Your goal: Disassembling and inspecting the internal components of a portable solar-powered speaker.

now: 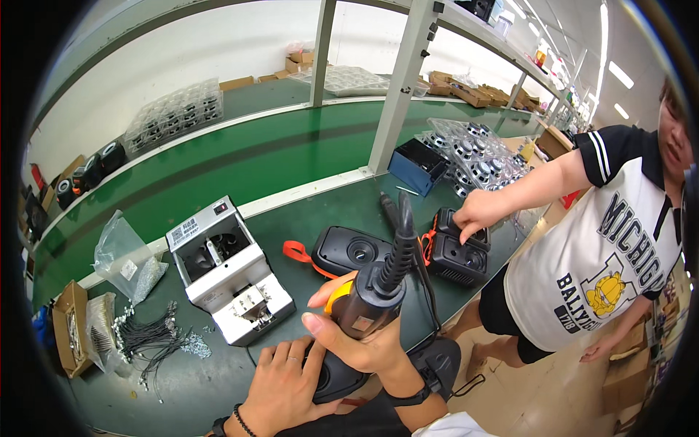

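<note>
My right hand point(368, 352) is wrapped round a black and yellow electric screwdriver point(377, 295), which stands nearly upright with its cord rising from the top. Its tip is hidden below the hand. Beneath it, at the bench edge, lies a black portable speaker point(336, 379), partly covered by both hands. My left hand point(284, 382) grips that speaker's left end, the index finger along one side and the thumb on the near side. Just beyond lies another black speaker point(355, 251) with an orange strap point(296, 251).
A silver screw feeder point(229, 273) stands left of my hands. Farther left are black wires point(153, 339), loose screws point(195, 345), a plastic bag point(127, 258) and a cardboard box point(70, 328). At right, a co-worker's hand point(477, 213) touches upright black speakers point(459, 258); trays of round drivers point(477, 156) lie behind.
</note>
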Motion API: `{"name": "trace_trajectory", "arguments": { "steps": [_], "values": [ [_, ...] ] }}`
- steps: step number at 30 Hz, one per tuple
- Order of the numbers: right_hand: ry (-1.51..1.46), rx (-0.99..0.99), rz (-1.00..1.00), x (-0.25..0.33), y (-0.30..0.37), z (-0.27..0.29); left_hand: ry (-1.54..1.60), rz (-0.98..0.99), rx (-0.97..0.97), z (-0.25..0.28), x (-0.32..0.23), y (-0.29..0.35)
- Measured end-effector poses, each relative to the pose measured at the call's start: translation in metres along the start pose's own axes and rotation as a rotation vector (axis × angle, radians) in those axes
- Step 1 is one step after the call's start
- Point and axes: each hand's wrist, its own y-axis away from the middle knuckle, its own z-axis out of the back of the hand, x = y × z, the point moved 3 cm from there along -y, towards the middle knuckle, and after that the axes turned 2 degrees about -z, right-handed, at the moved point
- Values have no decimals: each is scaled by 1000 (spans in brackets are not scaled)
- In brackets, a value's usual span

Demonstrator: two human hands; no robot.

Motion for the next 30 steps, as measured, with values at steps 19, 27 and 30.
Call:
{"name": "trace_trajectory", "arguments": {
  "steps": [19,27,30],
  "values": [
    [-2,-80,-63,-9,12,6,76,65,35,-1,0,0],
    [-22,-68,-89,-12,10,-2,51,140,126,-3,4,9],
    [-30,-70,-72,-9,12,-2,55,134,130,-4,3,9]
  ]
}}
